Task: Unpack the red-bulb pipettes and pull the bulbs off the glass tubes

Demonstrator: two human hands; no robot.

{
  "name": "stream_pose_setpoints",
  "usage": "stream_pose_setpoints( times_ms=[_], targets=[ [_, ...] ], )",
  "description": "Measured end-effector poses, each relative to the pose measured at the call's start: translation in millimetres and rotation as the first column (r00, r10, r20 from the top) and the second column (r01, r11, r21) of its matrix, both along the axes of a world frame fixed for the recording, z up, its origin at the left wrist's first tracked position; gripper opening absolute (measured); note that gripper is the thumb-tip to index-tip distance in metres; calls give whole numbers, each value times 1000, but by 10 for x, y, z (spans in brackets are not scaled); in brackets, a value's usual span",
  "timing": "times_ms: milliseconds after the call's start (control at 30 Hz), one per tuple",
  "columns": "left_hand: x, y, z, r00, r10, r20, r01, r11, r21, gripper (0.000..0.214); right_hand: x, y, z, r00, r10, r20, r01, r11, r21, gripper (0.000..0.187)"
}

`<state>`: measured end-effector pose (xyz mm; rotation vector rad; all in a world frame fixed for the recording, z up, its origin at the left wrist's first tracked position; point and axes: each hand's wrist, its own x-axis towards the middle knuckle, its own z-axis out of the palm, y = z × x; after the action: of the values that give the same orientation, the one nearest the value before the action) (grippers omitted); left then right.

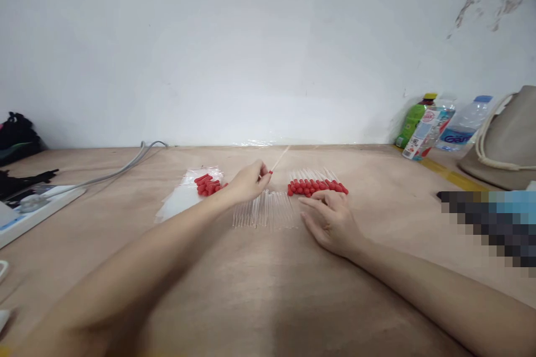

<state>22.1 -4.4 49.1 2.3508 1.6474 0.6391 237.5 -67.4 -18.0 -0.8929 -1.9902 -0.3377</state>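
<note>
One wooden table (234,312), bearing a fanned row of bare sticks (263,212), the landmark for all places below; their long axes run near to far.

One right hand (333,223), just right of the bare sticks: palm lowered, thumb and forefinger parted, fingers loosely spread.

One white power strip (42,212), well left of the bare sticks, lying aslant.

One clear plastic sheet (178,204), left of the bare sticks, with a heap of red pieces (207,185) upon it, their axes mixed.

One close-set batch of red-tipped sticks (316,184), right of the bare sticks and slightly beyond: red ends toward the person, pale shafts pointing to the wall. Whether the right fingertips touch them cannot be told.

One left hand (251,179), at the far ends of the bare sticks: thumb and fingertips pinching a single stick.

One held stick (281,158), beyond the bare sticks: red end at the fingertips, long axis slanting, pale end pointing away and to the right.

One tan bag (506,142), one carton (427,131) and two bottles, green (412,120) and clear (467,122), well right of the bare sticks.

One white wall (251,50), behind the bare sticks.
</note>
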Motion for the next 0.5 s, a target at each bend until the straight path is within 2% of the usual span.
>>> stream_pose_setpoints(
  times_ms=[100, 200, 367, 500],
  targets=[
    [-260, -276, -147, 985, -161, -54, 170, 951, 258, 14, -21, 59, 40, 999, -14, -41, 16, 999, 40, 41],
    [-403, -429, -304, 971, -222, -83, 237, 883, 405, 12, -107, 133, 90, 1000, 21, 21, -22, 997, 74, 44],
    [-354, -471, -499, 941, -334, -49, 304, 777, 550, 7, -281, 224, 62, 992, 53, 115, -55, 998, 15, 28],
    [-289, -503, -546, 932, -360, -48, 320, 752, 576, 9, -313, 235, -10, 986, 92, 136, -89, 996, -26, 18]
  ],
)
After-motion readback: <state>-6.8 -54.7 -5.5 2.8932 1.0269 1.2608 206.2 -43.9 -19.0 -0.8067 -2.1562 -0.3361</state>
